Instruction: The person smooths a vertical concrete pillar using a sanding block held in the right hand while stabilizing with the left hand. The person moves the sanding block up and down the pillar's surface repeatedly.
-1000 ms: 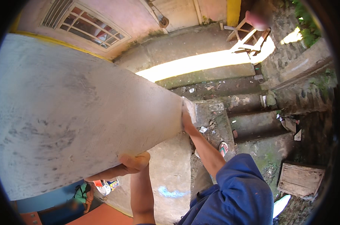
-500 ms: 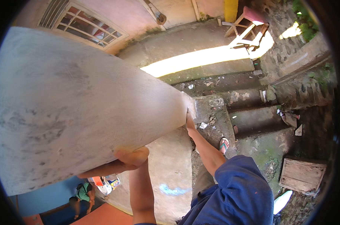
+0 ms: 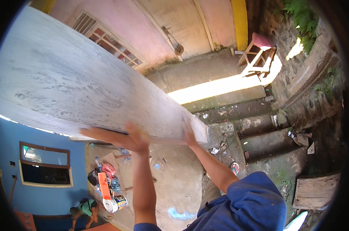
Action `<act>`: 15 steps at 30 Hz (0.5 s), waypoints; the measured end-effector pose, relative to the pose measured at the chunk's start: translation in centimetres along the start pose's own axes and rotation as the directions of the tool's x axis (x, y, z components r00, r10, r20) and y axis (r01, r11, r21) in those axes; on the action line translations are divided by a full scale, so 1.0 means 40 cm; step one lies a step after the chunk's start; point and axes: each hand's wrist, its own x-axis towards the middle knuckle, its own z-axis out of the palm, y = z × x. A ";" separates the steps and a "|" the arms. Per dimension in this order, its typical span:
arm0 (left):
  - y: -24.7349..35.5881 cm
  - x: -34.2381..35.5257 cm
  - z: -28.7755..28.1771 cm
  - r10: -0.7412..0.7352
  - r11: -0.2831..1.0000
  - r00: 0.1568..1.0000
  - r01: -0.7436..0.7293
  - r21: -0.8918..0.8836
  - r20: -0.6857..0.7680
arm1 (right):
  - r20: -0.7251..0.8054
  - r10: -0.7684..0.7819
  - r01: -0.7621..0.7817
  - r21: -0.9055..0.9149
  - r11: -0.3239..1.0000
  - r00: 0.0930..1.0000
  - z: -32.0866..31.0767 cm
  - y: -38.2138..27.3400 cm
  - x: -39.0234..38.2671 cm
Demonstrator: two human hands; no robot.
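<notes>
A tall whitish-grey pillar (image 3: 93,88) with dark smears slants across the left half of the view. My left hand (image 3: 124,139) is at its near edge, fingers stretched out to the left and thumb apart, slightly blurred. Nothing shows in that hand. Lower down, toward the pillar's foot, my right hand (image 3: 189,133) lies against the surface with its fingers extended. Motion smears those fingertips, and no object is visible in them.
Concrete steps (image 3: 267,131) descend at right, near a stool with a pink seat (image 3: 262,41). A wooden board (image 3: 315,191) lies lower right. Bags, an orange board (image 3: 104,185) and a white bucket (image 3: 110,205) sit by the blue wall (image 3: 7,144), where another person (image 3: 84,211) bends down.
My view has shifted, showing more of the blue wall and floor. My left hand has gone from curled against the pillar's edge to stretched out; both hands remain at the pillar.
</notes>
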 end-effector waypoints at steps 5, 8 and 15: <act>0.020 0.112 0.001 -0.039 0.999 0.995 0.036 -0.026 -0.090 | -0.004 0.224 -0.224 0.011 0.975 0.975 0.015 0.014 0.053; 0.002 0.072 -0.038 -0.059 0.998 0.996 0.061 0.032 -0.072 | 0.023 -0.161 0.159 0.089 0.983 0.987 0.093 -0.393 0.254; 0.019 0.077 -0.033 -0.069 0.992 0.994 0.078 0.097 -0.088 | 0.034 -0.440 0.431 0.144 0.891 0.897 0.088 -0.699 0.305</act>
